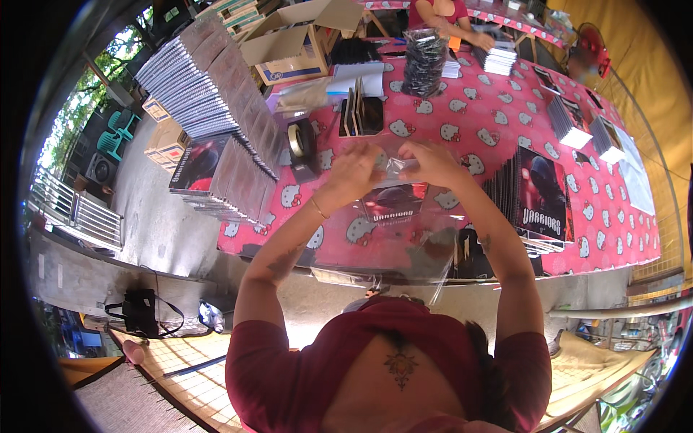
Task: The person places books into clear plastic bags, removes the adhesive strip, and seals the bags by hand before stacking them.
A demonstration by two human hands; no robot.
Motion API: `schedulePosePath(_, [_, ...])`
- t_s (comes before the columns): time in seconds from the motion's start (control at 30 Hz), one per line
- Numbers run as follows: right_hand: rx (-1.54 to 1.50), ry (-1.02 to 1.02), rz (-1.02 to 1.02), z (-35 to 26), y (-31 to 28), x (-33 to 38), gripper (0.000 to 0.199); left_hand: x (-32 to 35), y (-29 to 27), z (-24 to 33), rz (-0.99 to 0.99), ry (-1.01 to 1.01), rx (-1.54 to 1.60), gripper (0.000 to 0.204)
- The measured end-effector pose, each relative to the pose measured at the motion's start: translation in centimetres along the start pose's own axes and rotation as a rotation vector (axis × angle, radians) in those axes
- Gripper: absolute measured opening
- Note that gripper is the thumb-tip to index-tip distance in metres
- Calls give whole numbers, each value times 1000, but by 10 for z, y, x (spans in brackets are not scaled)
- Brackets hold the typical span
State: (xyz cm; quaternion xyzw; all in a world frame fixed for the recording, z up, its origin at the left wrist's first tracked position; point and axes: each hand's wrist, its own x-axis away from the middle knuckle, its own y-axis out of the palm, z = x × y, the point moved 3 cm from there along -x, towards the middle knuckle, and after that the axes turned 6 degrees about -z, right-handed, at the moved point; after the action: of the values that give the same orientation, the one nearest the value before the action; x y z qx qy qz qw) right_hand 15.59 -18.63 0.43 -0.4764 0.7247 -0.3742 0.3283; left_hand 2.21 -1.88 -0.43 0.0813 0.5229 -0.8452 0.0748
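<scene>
My left hand (pixel 355 170) and my right hand (pixel 433 164) are side by side over the pink table, arms stretched forward. Fingers bent, both pinch a crumpled edge of a clear plastic sleeve (pixel 393 167). The see-through film spreads back toward my body and hangs past the near table edge. Beneath it lies a booklet (pixel 393 203) with a dark cover and some red; whether it is inside the film I cannot tell. Left of my left hand stands a black tape dispenser (pixel 304 155) with a roll of tape. Several dark upright pieces (pixel 354 114) stand beyond my hands.
Tall stacks of wrapped booklets (pixel 209 90) rise at the left. More dark booklets (pixel 543 191) stand stacked at the right. An open cardboard box (pixel 292 54) sits at the back left. Across the table, a person's hand (pixel 482 41) rests at a stack of booklets (pixel 499 60).
</scene>
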Motion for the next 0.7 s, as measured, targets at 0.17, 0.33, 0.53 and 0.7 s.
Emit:
schedulePosePath(0.17, [-660,63,-194,41,17,-13,47,-29,22,-69,-352,-136,780,49])
schedulePosePath(0.33, [-662,76,-178,38,17,-11,40,-54,34,-60,-402,-316,1018,39])
schedulePosePath(0.53, [-621,91,-36,39,24,-7,31,39,14,-216,532,-538,-125,36])
schedulePosePath(0.7, [-651,35,-16,48,33,-11,32,103,35,-283,509,-953,971,36])
